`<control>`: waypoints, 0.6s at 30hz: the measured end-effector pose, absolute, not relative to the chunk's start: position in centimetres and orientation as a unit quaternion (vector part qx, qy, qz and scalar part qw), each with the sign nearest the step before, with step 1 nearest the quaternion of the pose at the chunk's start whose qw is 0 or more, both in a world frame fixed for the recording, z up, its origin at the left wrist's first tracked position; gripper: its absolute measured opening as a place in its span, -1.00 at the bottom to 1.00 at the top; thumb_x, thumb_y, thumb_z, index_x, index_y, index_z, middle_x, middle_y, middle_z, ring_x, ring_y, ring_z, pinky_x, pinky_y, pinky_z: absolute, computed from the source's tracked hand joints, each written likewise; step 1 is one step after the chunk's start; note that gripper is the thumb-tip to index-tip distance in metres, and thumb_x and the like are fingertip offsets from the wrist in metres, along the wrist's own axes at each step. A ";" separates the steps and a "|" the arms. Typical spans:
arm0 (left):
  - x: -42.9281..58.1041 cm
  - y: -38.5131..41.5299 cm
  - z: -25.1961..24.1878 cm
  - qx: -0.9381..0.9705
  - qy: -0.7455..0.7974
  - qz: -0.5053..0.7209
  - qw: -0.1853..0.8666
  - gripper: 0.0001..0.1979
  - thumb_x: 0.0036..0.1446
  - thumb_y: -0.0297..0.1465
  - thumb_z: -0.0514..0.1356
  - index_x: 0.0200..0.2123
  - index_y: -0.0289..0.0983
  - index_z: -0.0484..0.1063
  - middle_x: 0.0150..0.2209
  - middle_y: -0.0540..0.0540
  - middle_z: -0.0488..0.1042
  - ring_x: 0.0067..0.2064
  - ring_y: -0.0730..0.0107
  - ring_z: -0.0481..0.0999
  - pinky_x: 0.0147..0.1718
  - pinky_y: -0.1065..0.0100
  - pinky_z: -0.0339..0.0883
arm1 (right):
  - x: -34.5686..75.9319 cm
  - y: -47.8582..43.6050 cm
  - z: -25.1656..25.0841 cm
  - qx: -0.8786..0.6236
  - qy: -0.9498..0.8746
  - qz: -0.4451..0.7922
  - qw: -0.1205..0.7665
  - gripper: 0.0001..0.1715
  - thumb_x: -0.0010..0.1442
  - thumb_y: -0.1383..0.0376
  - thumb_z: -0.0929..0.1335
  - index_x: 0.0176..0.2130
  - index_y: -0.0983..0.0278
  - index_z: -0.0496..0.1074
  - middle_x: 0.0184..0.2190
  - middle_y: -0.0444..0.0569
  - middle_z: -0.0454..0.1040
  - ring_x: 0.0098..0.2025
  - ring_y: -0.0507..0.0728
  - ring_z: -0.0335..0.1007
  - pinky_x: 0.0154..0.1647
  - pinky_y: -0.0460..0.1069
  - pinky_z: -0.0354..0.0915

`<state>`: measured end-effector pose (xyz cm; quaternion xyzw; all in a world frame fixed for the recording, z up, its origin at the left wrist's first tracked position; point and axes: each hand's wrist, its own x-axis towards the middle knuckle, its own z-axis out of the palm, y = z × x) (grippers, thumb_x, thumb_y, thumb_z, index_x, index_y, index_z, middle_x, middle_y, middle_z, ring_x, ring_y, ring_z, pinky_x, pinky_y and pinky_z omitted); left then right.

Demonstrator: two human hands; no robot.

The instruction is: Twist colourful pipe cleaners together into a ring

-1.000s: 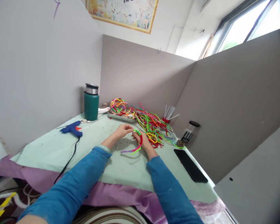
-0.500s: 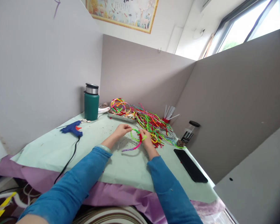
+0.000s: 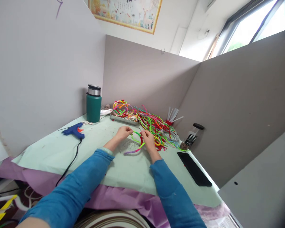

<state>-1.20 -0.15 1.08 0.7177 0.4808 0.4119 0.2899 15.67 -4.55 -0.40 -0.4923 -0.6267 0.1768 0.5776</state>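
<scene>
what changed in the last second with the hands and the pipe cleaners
The right hand shifted slightly away from the person and toward the left hand, turning the pipe cleaner piece. Its red arc, plain a second ago, is now mostly hidden behind that hand, and a green loop stands between the hands. Both hands kept their hold. The glue gun, flask, phone and loose pile stayed put.

- Fuzzy neon-green pipe cleaner (image 3: 136, 136) — soft, matt pile.
- Green flask (image 3: 93, 104) — matt body, shiny metal lid.
- Pale-green paper sheet on the table (image 3: 57, 148) — smooth, matt.
- Black slab (image 3: 194, 168) — glossy.

grey partition walls (image 3: 144, 72), bright window (image 3: 254, 28)
</scene>
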 end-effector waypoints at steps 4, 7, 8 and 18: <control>-1.2 -0.2 1.3 0.715 0.519 0.401 0.241 -0.81 -0.08 -0.34 0.17 -0.43 -0.32 0.51 -0.44 -0.10 0.53 -0.39 0.38 0.43 -0.39 0.42 0.20 | 15.3 -5.1 -0.2 -0.479 -0.671 0.092 0.558 -0.64 0.14 0.11 0.21 -0.45 0.30 0.40 -0.48 -0.07 0.40 -0.40 0.07 0.25 -0.36 -0.07 0.16; -1.1 -0.3 1.3 0.717 0.533 0.396 0.211 -0.82 -0.05 -0.36 0.16 -0.41 -0.32 0.52 -0.42 -0.10 0.53 -0.36 0.38 0.44 -0.36 0.43 0.22 | 14.9 -5.5 0.0 -0.460 -0.706 0.047 0.537 -0.69 0.16 0.17 0.22 -0.46 0.28 0.40 -0.48 -0.07 0.39 -0.40 0.06 0.25 -0.35 -0.07 0.15; -1.1 -0.3 1.2 0.718 0.534 0.396 0.206 -0.82 -0.04 -0.36 0.16 -0.41 -0.31 0.52 -0.42 -0.10 0.54 -0.36 0.38 0.45 -0.35 0.43 0.22 | 14.8 -5.6 0.0 -0.453 -0.717 0.034 0.529 -0.70 0.17 0.18 0.22 -0.46 0.28 0.40 -0.48 -0.07 0.39 -0.39 0.06 0.25 -0.34 -0.06 0.15; -1.2 -0.2 1.3 0.702 0.530 0.404 0.252 -0.81 -0.05 -0.36 0.16 -0.39 -0.34 0.51 -0.47 -0.09 0.53 -0.39 0.40 0.45 -0.37 0.45 0.25 | 14.3 -6.1 -0.2 -0.426 -0.812 -0.048 0.397 -0.76 0.15 0.17 0.29 -0.44 0.25 0.42 -0.44 -0.05 0.42 -0.29 0.10 0.24 -0.22 -0.01 0.13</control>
